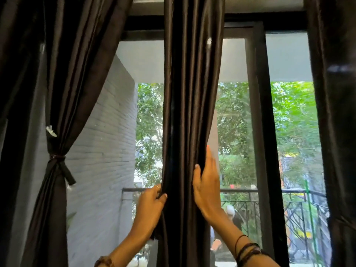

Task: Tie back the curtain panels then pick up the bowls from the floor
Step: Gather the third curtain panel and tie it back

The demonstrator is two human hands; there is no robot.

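1. Both hands reach up to the middle curtain panel (189,112): the left hand (152,203) curls its fingers round the panel's left edge, and the right hand (207,187) lies on the right edge, fingers nearly straight, thumb pressed into the folds.
2. Dark cord bracelets (247,249) circle the right wrist.
3. At far left, the left curtain panel (63,83) hangs gathered and bound by a tie-back (57,158).
4. Another dark panel (335,112) hangs at the right edge.
5. Beyond the glass stand a black window frame (264,132), a balcony railing (269,191), a white brick wall (107,141) and green trees (292,116).
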